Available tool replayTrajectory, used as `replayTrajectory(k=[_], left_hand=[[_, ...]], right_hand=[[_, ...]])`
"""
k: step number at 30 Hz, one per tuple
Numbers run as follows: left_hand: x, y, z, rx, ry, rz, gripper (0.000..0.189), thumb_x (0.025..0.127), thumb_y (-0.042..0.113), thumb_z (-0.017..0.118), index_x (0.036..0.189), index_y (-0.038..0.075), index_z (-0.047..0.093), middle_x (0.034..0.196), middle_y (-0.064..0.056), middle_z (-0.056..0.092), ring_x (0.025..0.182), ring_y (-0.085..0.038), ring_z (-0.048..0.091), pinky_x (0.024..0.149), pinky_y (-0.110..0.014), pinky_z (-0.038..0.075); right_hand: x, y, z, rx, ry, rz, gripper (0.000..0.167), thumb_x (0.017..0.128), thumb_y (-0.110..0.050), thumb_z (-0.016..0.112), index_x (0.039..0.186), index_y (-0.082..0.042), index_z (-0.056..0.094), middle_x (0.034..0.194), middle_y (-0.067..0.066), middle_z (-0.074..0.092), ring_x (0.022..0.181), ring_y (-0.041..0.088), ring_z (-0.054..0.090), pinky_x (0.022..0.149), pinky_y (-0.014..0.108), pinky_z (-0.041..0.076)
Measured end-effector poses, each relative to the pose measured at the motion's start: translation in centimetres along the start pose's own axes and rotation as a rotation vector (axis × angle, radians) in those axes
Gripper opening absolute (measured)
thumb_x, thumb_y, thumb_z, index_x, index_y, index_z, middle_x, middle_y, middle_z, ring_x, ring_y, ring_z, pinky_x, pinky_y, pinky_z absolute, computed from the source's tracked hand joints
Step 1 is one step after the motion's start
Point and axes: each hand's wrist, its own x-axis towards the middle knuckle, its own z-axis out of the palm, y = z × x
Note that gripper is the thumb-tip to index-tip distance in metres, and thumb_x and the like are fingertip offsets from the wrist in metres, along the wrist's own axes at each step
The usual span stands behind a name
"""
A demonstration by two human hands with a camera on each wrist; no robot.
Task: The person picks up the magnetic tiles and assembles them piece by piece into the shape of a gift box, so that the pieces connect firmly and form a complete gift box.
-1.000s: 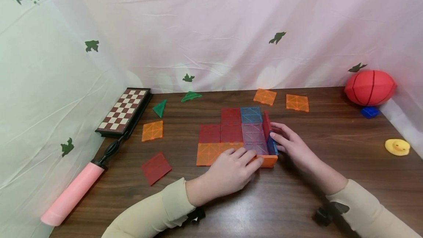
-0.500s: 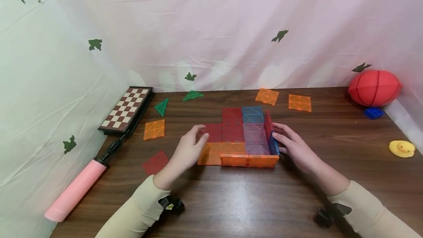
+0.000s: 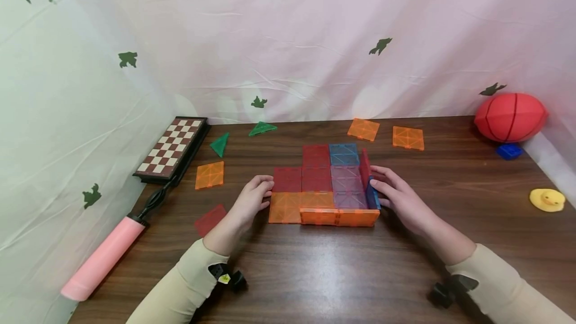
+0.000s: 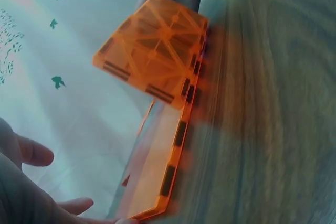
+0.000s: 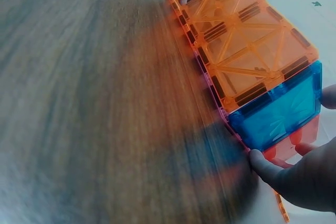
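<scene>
Flat magnetic tiles lie joined on the table: red [image 3: 288, 180], orange [image 3: 284, 208], purple [image 3: 346, 180] and blue [image 3: 344, 154]. Two orange tiles [image 3: 339, 217] stand upright along the front edge. On the right side a blue tile [image 3: 372, 196] and a red tile [image 3: 365, 164] stand as a wall. My left hand [image 3: 249, 199] touches the left edge of the flat tiles with relaxed fingers. My right hand [image 3: 400, 196] rests its fingers and thumb against the outside of the right wall. In the right wrist view, fingertips meet the standing blue tile [image 5: 281, 109].
Loose orange tiles [image 3: 408, 138], green triangle tiles [image 3: 219, 144] and a red tile [image 3: 210, 220] lie around. At left are a chessboard [image 3: 171, 149] and a pink pump [image 3: 105, 258]. A red ball [image 3: 511, 117], a blue block [image 3: 509, 151] and a yellow duck [image 3: 546, 200] are at right.
My left hand has left the standing orange front tiles and moved left to the flat tiles' left edge. My right hand stays against the right wall.
</scene>
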Motion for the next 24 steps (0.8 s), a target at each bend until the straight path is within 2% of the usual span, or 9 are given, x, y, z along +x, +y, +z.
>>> replayTrajectory(k=[5,8,12,15,19,24], left_hand=[[-0.1,0.0,-0.1,-0.118,0.016,-0.006,0.041,0.106,0.013,0.043,0.141,-0.007,0.048,0.146,-0.027,0.044,0.134,-0.042,0.042,0.111,-0.061,0.034],[-0.2,-0.1,-0.1,-0.159,0.029,0.016,0.040,0.107,0.010,0.043,0.142,-0.008,0.047,0.145,-0.029,0.045,0.135,-0.043,0.045,0.110,-0.060,0.035],[-0.2,-0.1,0.1,-0.226,0.037,0.057,0.041,0.104,0.003,0.047,0.143,-0.009,0.046,0.141,-0.029,0.047,0.127,-0.042,0.052,0.107,-0.058,0.040],[-0.1,-0.1,0.5,-0.269,0.037,0.077,0.043,0.101,-0.001,0.050,0.143,-0.008,0.047,0.137,-0.027,0.049,0.120,-0.036,0.055,0.106,-0.054,0.043],[0.0,-0.2,1.0,-0.283,0.019,0.075,0.041,0.099,-0.002,0.054,0.140,-0.007,0.050,0.133,-0.023,0.053,0.112,-0.027,0.057,0.101,-0.047,0.047],[-0.2,-0.3,1.6,-0.283,-0.049,0.038,0.037,0.100,0.001,0.056,0.136,-0.007,0.053,0.125,-0.019,0.059,0.104,-0.023,0.060,0.093,-0.041,0.052]], right_hand=[[0.0,0.0,0.0,-0.002,0.001,0.000,0.066,0.110,-0.037,0.045,0.160,-0.003,0.019,0.159,0.027,0.025,0.137,0.042,0.035,0.092,0.020,0.049],[0.1,0.1,0.0,-0.001,0.001,0.000,0.066,0.110,-0.037,0.044,0.160,-0.003,0.019,0.159,0.027,0.025,0.137,0.042,0.035,0.092,0.020,0.049],[0.1,0.1,0.0,0.000,0.004,-0.001,0.066,0.110,-0.037,0.045,0.160,-0.003,0.019,0.159,0.027,0.025,0.137,0.042,0.035,0.092,0.020,0.049],[0.0,0.0,0.1,0.000,0.005,-0.002,0.066,0.110,-0.037,0.045,0.160,-0.003,0.020,0.159,0.026,0.025,0.138,0.042,0.035,0.092,0.021,0.049],[0.0,0.0,0.2,0.000,0.005,-0.003,0.066,0.110,-0.037,0.045,0.160,-0.003,0.020,0.160,0.027,0.024,0.138,0.042,0.035,0.092,0.021,0.049],[0.0,0.0,0.1,-0.005,0.011,0.005,0.066,0.110,-0.038,0.045,0.160,-0.003,0.020,0.159,0.027,0.025,0.138,0.042,0.035,0.092,0.021,0.049]])
